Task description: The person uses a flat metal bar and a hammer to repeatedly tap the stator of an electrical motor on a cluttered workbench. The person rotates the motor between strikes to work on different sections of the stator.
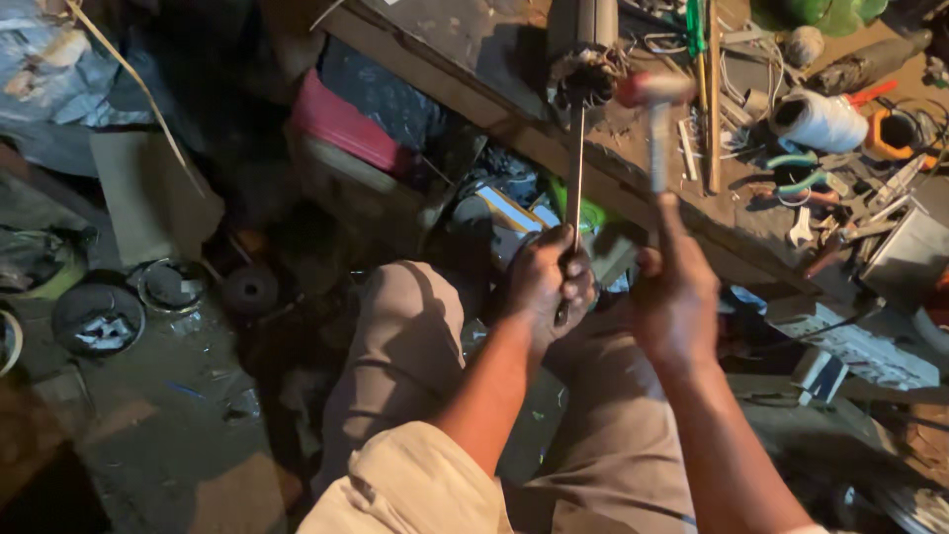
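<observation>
1. The left hand [547,280] is closed around the lower end of a thin metal rod [575,168], a stiff, slim thing best held low.
2. The right hand [674,297] has its grip shut on a hammer [657,109], head-heavy and blurred, at upper centre.
3. The rod's tip meets a wound motor core [583,59] at the worktop [474,49] edge; its wires look fragile.
</observation>
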